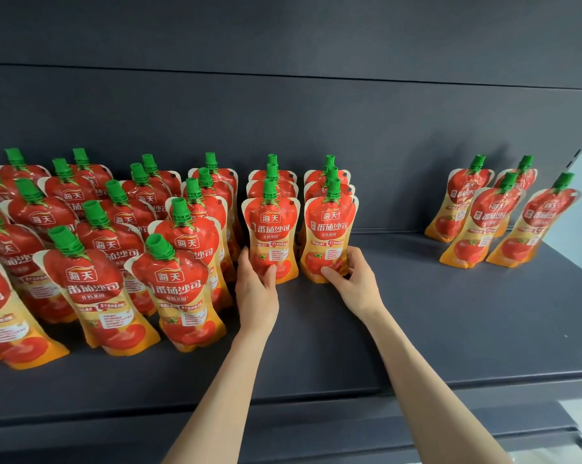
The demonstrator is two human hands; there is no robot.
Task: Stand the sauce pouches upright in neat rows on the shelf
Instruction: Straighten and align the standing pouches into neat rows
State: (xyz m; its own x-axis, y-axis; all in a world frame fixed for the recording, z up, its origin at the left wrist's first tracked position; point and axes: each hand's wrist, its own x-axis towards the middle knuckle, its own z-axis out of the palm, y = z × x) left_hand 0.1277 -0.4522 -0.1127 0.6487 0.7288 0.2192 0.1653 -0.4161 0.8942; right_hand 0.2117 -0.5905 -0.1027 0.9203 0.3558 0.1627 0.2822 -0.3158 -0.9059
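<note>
your forearms (215, 396) reach in over front edge of shelf (433, 329). your left hand (256, 291) grips lower part of front pouch (271, 229) in three-deep row, thumb on its face, fingers curled round its left side. your right hand (353, 283) grips base of neighbouring front pouch (329, 229), thumb across its face, fingers wrapped round its right edge. both pouches upright, just beside each other, mid-shelf. crowded pouch rows (98, 262) stand at left, several leaning. small pouch cluster (483, 222) stands well apart at right, near dark back panel (282, 112).
</note>
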